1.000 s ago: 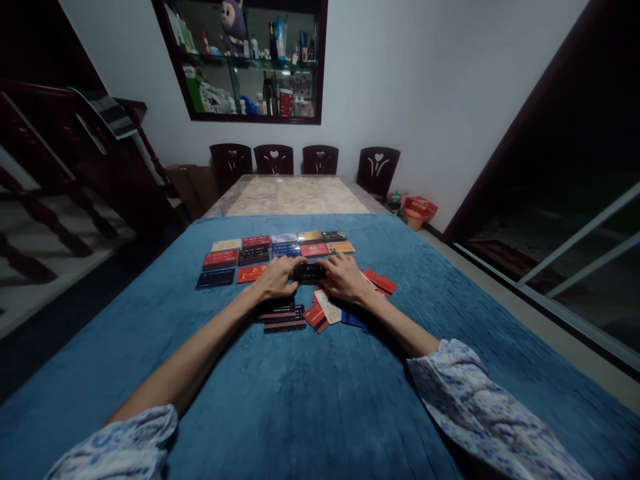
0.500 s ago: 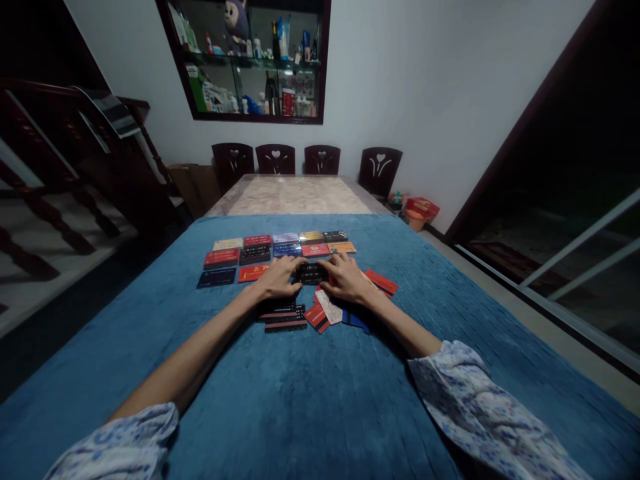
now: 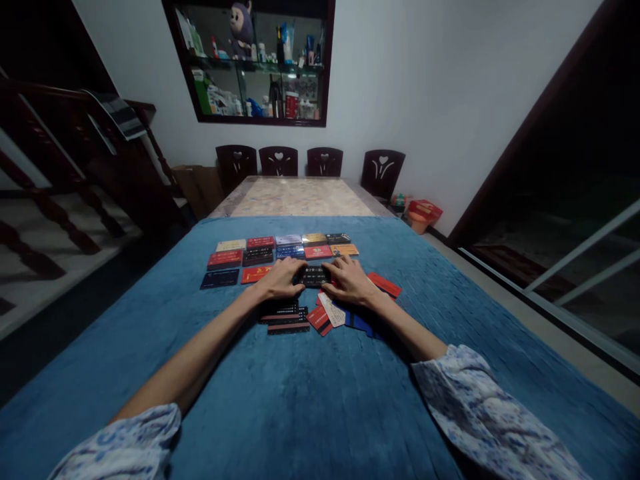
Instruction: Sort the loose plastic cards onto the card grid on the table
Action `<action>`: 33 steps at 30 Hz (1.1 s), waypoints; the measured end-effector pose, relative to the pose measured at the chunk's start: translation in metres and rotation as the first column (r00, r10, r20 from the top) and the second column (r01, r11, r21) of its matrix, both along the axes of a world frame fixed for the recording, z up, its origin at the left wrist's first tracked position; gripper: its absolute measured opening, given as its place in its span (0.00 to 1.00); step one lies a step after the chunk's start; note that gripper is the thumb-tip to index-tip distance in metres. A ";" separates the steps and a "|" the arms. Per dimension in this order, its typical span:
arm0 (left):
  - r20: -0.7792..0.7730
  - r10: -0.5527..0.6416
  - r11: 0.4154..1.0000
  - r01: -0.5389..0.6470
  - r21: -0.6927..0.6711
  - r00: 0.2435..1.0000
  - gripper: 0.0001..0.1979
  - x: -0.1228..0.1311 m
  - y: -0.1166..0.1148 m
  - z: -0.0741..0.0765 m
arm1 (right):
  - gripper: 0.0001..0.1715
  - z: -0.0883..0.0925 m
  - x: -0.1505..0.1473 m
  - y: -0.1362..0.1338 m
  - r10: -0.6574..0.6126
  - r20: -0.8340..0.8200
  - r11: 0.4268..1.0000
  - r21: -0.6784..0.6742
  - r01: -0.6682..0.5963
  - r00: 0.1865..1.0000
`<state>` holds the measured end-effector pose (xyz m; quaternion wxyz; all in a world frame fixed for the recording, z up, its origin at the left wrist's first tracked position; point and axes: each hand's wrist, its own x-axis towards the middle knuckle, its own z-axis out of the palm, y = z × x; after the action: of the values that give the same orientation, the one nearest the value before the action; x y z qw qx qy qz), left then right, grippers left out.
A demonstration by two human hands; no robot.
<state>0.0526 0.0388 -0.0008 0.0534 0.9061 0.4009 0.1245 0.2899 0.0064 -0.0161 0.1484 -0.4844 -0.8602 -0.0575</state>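
Between my two hands lies a black card, perhaps a small stack, on the blue cloth. My left hand grips its left edge with thumb and fingers. At the right edge, my right hand holds it the same way. Just below my left hand, several black striped cards lie overlapping. A fan of loose cards spreads below my right hand: a red card, a white card and blue cards. Another red card lies right of that hand.
Beyond my hands, card piles stand in rows, among them a dark blue card, an orange-red card and a yellow-orange card. The blue cloth covers the near table. Several chairs line the far end.
My hands stay at both ends of the black card, whose face shows a little more between them. The whole view has shifted slightly; the surrounding cards look unmoved.
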 end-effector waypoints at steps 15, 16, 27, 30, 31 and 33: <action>0.000 -0.043 0.998 0.043 0.036 0.999 0.26 -0.004 0.002 0.002 | 0.32 0.001 0.004 0.004 0.004 -0.003 1.000 -0.011 -0.004 1.000; -0.003 -0.046 0.998 0.046 0.034 0.999 0.26 -0.004 0.002 0.002 | 0.32 0.000 0.004 0.003 0.008 -0.007 1.000 -0.010 -0.008 1.000; -0.049 -0.011 0.999 0.013 0.037 0.999 0.22 -0.010 -0.004 0.016 | 0.31 0.012 -0.002 0.015 0.066 0.038 0.996 -0.061 -0.064 0.997; -0.049 0.002 0.999 0.001 0.048 0.999 0.23 -0.016 -0.002 0.016 | 0.32 0.017 -0.006 0.021 0.081 0.051 0.995 -0.067 -0.077 0.995; -0.045 0.006 0.999 -0.004 0.054 0.999 0.23 -0.018 -0.002 0.016 | 0.33 0.019 -0.008 0.023 0.088 0.053 0.994 -0.065 -0.084 0.995; -0.035 0.013 0.998 -0.011 0.067 0.999 0.24 -0.023 0.000 0.015 | 0.33 0.022 -0.012 0.025 0.102 0.058 0.994 -0.057 -0.098 0.993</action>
<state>0.0301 0.0389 0.0145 0.0154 0.9070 0.4029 0.1218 0.2783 0.0317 0.0062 0.1117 -0.4426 -0.8888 -0.0416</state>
